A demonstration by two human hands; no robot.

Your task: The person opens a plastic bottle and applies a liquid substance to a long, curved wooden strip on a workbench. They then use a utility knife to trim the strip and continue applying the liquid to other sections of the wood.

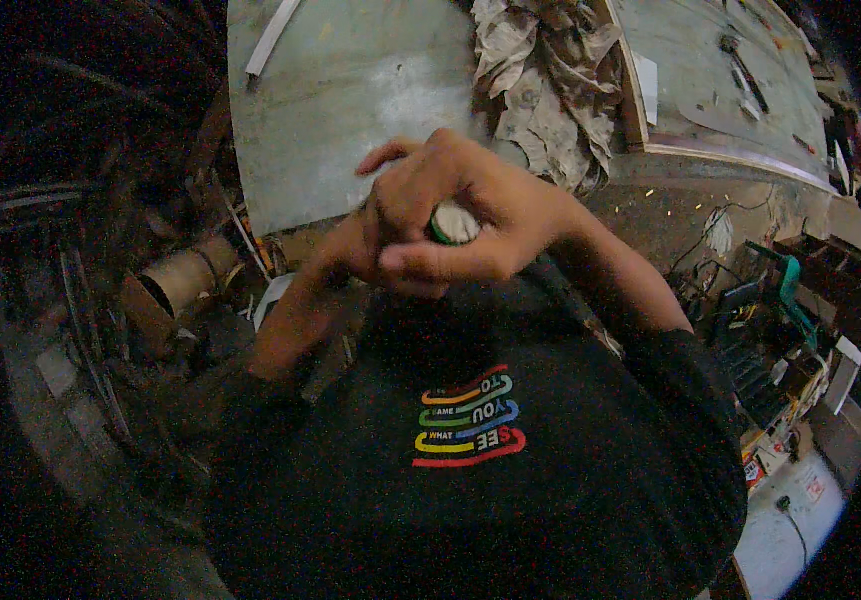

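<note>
Status: curling right fingers [418, 196] closed around white-and-green object [457, 226], exposing its pale end within their curl; holding left hand [355, 250] just beside, hiding its grip; showing grasp established, release not yet performed; leaving remaining work undeterminable.

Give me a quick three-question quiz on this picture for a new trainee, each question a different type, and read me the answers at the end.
1. True or false: the bare right hand overlaps the bare left hand in this view.

2. What colour is the rim of the small round white-faced thing in the right hand's curl? A) red, B) green, C) blue

3. Which lies farther to the person's left: the crumpled grey-beige sheet or the hollow brown cylinder?

Key: 1. True. 2. B, green. 3. The hollow brown cylinder.
</note>
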